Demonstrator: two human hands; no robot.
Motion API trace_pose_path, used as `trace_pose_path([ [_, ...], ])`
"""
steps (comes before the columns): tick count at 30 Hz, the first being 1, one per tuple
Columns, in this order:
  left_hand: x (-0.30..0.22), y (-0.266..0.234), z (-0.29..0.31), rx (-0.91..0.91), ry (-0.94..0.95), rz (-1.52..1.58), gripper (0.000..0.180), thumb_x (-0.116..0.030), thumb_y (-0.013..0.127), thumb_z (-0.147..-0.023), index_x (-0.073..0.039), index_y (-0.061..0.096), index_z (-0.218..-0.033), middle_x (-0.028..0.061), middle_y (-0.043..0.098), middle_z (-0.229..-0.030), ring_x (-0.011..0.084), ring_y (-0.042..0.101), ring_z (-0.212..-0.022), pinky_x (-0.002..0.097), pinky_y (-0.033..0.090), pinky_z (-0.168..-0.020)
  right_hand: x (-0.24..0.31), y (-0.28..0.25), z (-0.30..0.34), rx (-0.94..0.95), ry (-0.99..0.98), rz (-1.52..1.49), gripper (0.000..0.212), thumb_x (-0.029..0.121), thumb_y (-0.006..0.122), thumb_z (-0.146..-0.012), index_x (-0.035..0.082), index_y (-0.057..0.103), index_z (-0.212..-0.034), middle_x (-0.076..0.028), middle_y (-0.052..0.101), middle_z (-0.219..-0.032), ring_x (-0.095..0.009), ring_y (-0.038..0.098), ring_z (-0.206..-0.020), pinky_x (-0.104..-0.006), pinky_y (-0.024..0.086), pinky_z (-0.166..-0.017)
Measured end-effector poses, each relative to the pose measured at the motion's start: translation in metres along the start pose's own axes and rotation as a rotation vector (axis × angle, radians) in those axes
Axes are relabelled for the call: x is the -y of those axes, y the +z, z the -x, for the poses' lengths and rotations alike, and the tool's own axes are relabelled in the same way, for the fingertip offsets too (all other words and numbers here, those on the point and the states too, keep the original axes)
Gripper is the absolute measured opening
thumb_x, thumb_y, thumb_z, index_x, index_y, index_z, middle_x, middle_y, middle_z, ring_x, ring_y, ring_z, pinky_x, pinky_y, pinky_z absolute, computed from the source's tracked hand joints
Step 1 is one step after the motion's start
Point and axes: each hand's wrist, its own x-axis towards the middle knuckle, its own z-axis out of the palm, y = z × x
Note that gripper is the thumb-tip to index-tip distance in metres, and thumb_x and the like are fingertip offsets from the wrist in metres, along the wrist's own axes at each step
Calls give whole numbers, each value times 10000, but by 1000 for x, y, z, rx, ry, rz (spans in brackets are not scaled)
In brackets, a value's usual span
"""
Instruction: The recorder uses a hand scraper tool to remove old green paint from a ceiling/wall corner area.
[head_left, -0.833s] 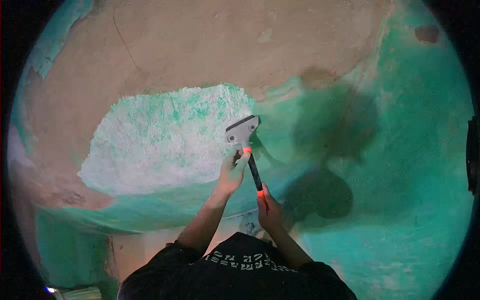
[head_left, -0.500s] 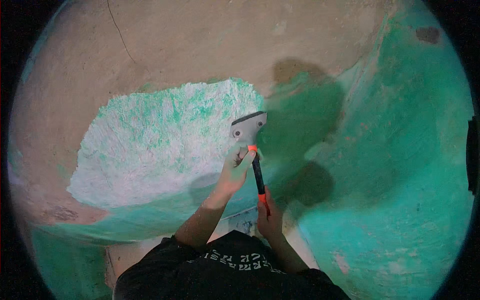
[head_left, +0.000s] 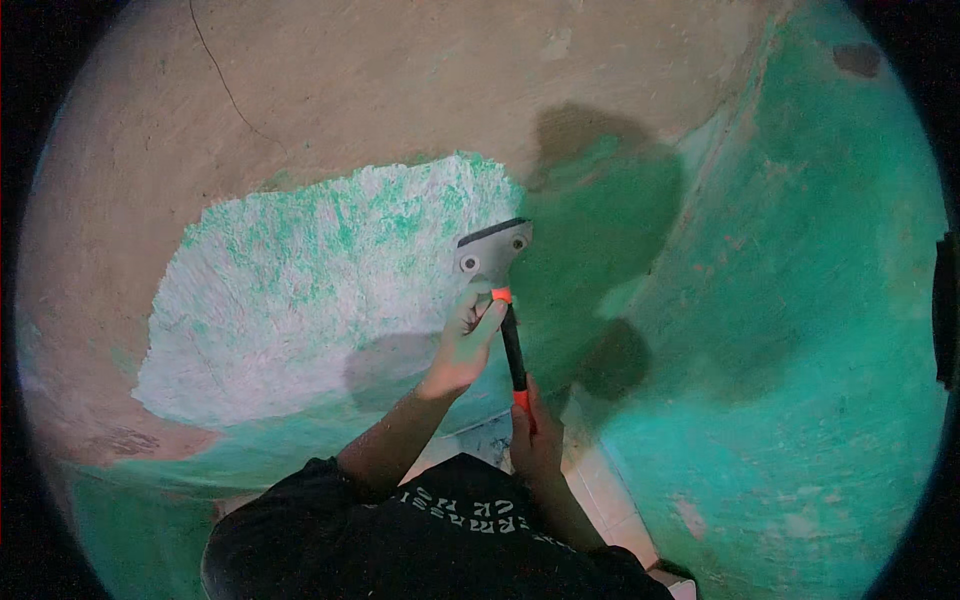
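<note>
A long-handled scraper [head_left: 513, 345] with a wide grey head, a black handle and orange bands is gripped in both hands. My left hand [head_left: 470, 335] closes round the upper handle, just below the head. Lower down, my right hand [head_left: 536, 430] holds the orange end of the handle. The scraper's head lies over the right border of a whitish patch [head_left: 290, 310] on the wall, where green flecks remain toward its upper side. Whether the blade touches the wall, I cannot tell.
Bare brown plaster [head_left: 380, 80] with a thin crack spans the wall above the patch. Green paint [head_left: 780, 330] covers the adjoining wall on the right. Pale floor tiles [head_left: 605, 490] show beyond my right forearm. Dark shadows fall right of the scraper.
The scraper and both hands have shifted very slightly left in the picture, and the head sits a touch higher. My body has moved a little left, uncovering more floor tiles. Both grips stay the same.
</note>
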Motion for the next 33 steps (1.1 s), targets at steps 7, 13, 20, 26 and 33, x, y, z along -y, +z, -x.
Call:
trace_pose_path([
  [7,-9,10,1,12,-13,2,165,-164,560,-1107,-61,569,-1236,-39,611,-936,35,500,-846,234,397,-763,-3,-4,4,32,23,-17,530,259,540,-1082,16,476,-1548,-215,699,-889,-303,702,-750,-404,546,-682],
  [13,-1,5,3,23,26,-34,161,-169,544,-1115,-66,556,-1238,-48,590,-899,36,476,-811,243,384,-737,2,-13,7,48,35,41,537,243,568,-1066,42,478,-1555,-175,657,-775,-246,673,-660,-357,518,-628],
  [20,-12,16,4,-11,30,2,166,-183,551,-1113,-60,565,-1224,-55,577,-883,37,463,-809,246,383,-738,13,-20,3,78,56,10,538,243,547,-1076,19,462,-1558,-174,633,-757,-261,654,-655,-378,511,-630],
  [26,-13,13,1,-19,30,-90,192,-214,570,-1108,-56,587,-1215,-48,584,-911,45,486,-825,243,396,-757,21,-18,1,78,55,17,512,222,555,-1090,29,466,-1556,-221,692,-852,-273,697,-691,-389,528,-618],
  [33,-13,19,8,-64,4,41,213,-221,564,-1111,-40,585,-1221,-21,638,-947,64,568,-886,270,462,-830,18,-21,2,104,42,-49,530,206,541,-1077,-10,453,-1553,-209,691,-949,-270,683,-792,-367,540,-751],
])
